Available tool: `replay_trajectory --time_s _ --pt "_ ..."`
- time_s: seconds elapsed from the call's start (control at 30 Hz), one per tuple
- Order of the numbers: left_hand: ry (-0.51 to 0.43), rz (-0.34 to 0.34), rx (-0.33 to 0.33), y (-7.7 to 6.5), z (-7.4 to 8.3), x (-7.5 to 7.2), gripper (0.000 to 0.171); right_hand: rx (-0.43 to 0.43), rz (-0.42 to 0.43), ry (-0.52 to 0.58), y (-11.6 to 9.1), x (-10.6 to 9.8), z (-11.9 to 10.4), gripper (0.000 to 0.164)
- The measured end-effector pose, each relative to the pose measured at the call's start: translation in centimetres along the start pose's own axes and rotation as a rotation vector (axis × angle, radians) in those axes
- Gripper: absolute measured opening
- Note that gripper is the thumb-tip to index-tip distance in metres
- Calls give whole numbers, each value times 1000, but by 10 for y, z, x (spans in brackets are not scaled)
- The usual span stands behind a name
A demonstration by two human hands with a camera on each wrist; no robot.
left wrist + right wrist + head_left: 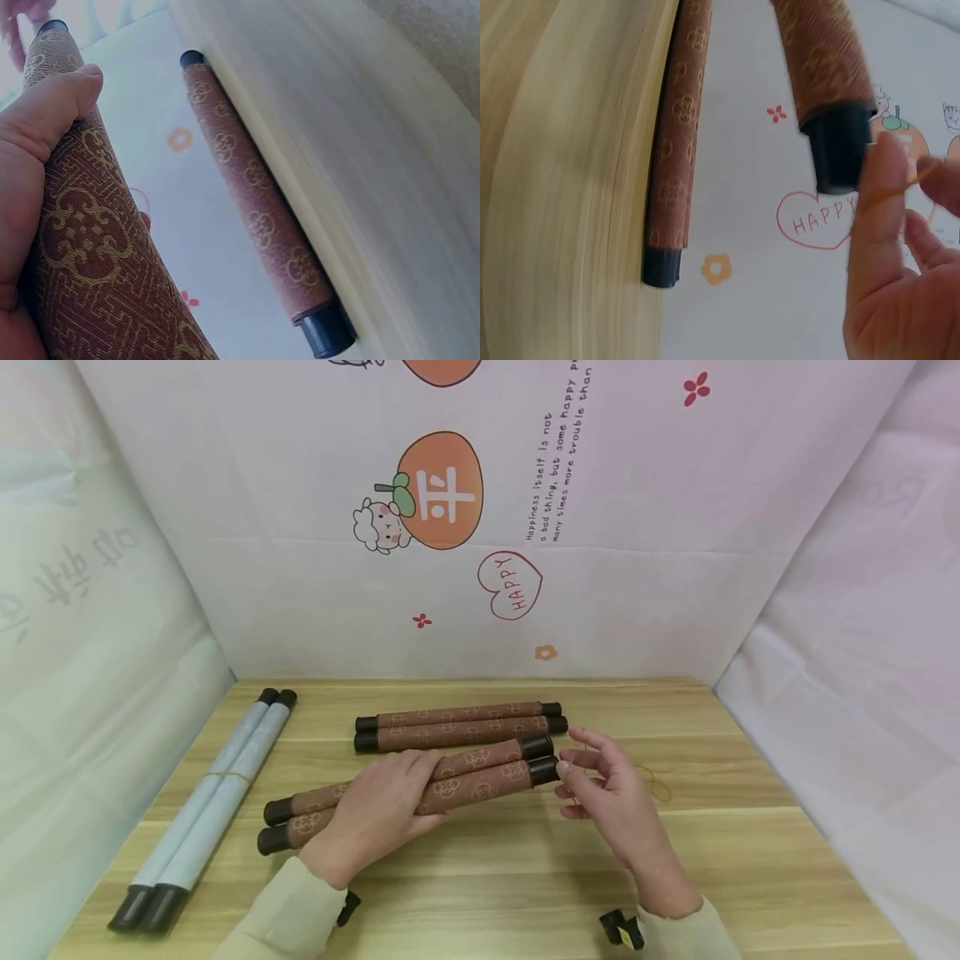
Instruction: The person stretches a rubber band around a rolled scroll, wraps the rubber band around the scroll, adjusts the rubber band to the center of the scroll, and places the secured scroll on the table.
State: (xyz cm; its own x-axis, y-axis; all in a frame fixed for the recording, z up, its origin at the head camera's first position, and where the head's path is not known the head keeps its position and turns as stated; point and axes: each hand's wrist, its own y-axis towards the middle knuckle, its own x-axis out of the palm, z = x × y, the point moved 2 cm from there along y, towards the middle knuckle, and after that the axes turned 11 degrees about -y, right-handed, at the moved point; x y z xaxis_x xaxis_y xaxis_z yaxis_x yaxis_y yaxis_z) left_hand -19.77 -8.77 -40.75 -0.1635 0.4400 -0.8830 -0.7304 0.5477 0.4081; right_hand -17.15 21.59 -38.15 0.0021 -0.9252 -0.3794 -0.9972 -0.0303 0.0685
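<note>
My left hand grips a brown scroll, rolled from both ends into two parallel rolls with gold flower patterns and black end caps. The scroll slants, its right end raised toward my right hand. In the left wrist view the thumb lies along the patterned cloth. A thin orange rubber band stretches across the fingers of my right hand, right beside the black end cap. Just behind, a second brown scroll of the same kind lies on the table.
To the left lies a pale blue double-rolled scroll with a rubber band around its middle. Another thin yellowish band lies on the wooden table beyond my right hand. White printed cloth walls in the back and both sides.
</note>
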Motion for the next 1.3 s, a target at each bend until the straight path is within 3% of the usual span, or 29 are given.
replay_trajectory --time_s 0.17,0.33,0.83,1.3 --pt "0 25 37 -3 3 -6 79 10 -88 -38 1 -3 4 65" --pt "4 49 94 -5 7 -8 79 23 -192 6 3 -1 6 73" --pt "34 34 161 -7 21 -14 85 2 -354 33 5 7 1 79" --pt "96 26 201 -8 27 -15 88 -163 -361 -397 3 -2 -7 75"
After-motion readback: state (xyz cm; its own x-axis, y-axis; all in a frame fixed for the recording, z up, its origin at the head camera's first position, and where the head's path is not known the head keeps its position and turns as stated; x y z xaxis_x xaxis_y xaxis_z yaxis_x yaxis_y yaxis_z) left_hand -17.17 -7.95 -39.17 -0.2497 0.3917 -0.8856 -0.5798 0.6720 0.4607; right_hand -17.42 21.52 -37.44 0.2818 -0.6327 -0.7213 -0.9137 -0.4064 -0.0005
